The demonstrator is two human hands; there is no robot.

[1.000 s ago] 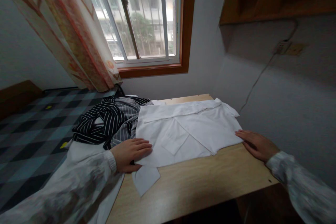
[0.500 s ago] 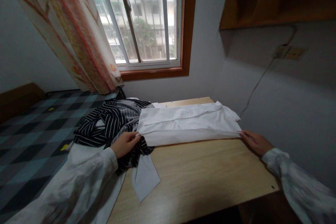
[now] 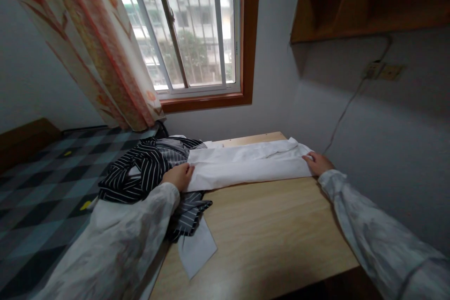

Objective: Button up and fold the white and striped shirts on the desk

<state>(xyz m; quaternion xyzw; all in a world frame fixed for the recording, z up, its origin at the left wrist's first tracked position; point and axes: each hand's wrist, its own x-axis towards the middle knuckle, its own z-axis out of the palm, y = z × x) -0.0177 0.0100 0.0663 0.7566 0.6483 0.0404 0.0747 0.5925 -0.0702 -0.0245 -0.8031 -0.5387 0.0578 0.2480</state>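
A white garment (image 3: 246,166), folded into a long flat strip, lies across the wooden table (image 3: 267,225). At its left end my left hand (image 3: 180,176) is closed on the cloth, thumb on the near layer. My right hand (image 3: 319,164) pinches the fabric at the right end, near the upper fold. What kind of garment it is cannot be made out. A heap of black-and-white striped clothing (image 3: 140,168) sits just left of it, partly behind my left arm. From under that heap a piece of pale cloth (image 3: 197,248) hangs onto the tabletop.
A bed with a checked cover (image 3: 38,206) adjoins the table on the left. Beyond are a window (image 3: 190,33) and a flowered curtain (image 3: 105,56). A wooden shelf (image 3: 337,9) and a socket with a cable (image 3: 374,69) are on the right wall.
Both hands have moved away from me, carrying the garment's near edge over, so the strip is narrower. My right hand has also shifted left. A striped piece now shows below my left hand.
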